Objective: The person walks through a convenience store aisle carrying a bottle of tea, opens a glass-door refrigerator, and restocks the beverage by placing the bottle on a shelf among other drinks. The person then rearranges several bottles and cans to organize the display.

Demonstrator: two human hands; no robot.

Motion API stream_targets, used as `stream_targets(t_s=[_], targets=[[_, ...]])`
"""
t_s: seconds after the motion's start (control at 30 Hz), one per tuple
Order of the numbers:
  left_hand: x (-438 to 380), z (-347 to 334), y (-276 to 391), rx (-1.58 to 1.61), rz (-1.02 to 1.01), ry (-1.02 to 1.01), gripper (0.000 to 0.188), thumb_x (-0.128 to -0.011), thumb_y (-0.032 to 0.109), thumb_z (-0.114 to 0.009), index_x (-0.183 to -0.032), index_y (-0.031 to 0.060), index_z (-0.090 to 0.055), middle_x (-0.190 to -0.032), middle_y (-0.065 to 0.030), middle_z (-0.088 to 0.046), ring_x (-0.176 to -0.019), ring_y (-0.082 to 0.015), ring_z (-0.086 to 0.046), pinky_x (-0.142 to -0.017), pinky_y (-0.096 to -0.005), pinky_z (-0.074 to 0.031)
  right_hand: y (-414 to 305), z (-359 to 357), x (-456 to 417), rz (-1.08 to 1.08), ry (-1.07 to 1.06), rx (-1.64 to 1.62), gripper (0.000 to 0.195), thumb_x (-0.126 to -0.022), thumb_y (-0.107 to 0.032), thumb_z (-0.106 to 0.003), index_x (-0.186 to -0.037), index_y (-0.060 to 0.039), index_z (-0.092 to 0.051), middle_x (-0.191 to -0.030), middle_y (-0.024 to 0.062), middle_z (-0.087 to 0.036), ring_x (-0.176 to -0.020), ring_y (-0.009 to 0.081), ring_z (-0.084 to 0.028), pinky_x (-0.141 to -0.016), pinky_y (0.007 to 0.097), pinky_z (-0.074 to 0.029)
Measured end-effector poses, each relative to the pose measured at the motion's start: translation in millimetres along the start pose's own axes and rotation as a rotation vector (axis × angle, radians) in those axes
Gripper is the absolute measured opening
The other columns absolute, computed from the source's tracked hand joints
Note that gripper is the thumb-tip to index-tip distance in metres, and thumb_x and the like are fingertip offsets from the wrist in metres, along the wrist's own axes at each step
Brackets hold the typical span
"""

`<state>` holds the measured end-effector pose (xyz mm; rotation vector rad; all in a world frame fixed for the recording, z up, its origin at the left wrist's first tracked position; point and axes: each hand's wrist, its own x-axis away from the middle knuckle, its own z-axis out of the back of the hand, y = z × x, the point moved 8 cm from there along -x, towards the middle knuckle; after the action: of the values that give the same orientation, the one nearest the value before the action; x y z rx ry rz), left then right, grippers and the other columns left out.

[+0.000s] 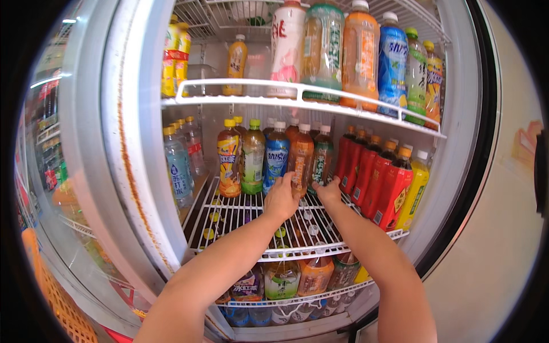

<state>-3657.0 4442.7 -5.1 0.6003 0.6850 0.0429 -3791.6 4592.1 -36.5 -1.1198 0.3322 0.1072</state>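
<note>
Both my arms reach into a drinks cooler over its middle wire shelf (240, 207). My left hand (281, 198) has its fingers at the lower left of an orange-labelled bottle (301, 156), between it and a blue-labelled bottle (276, 156). My right hand (328, 192) touches the lower part of a dark green-labelled bottle (321, 158). Its grip is partly hidden. A green-capped bottle (253, 158) and a yellow-capped bottle (229, 160) stand upright to the left in the same front row. More bottles stand behind them.
Red bottles (392, 188) and a yellow bottle (418, 188) line the right side; clear water bottles (178, 167) stand left. Above is a railed wire shelf (244, 82) with large bottles; more bottles (282, 278) stand below. A rust-streaked door frame (128, 171) bounds the left. An orange basket (60, 300) is at lower left.
</note>
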Motion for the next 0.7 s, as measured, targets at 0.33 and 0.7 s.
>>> stream_targets(t_s=[0.33,0.7], targets=[[0,-13,-4,0.043,0.091,-0.069,0.078,-0.083,0.018,-0.066,-0.148,0.0136,-0.024,-0.133,-0.0220,-0.047,-0.120,-0.0358,-0.051,-0.101,-0.0389,-0.041,17,-17,-22,0.096,-0.005,0.114,0.070,-0.073,-0.031,-0.080,-0.128,0.0020,-0.052,-0.115,0.0193,-0.064,-0.106,0.0286,-0.061,-0.091,0.0349,-0.046],[-3,-15,-13,0.071,0.088,-0.082,0.080,-0.084,0.013,-0.065,-0.150,0.0147,-0.020,-0.135,-0.0215,-0.049,-0.120,-0.0335,-0.052,-0.099,-0.0373,-0.043,27,-28,-33,0.052,-0.171,0.086,0.079,-0.076,-0.040,-0.077,-0.138,-0.0041,-0.044,-0.131,0.0183,-0.055,-0.121,0.0292,-0.053,-0.101,0.0349,-0.041]])
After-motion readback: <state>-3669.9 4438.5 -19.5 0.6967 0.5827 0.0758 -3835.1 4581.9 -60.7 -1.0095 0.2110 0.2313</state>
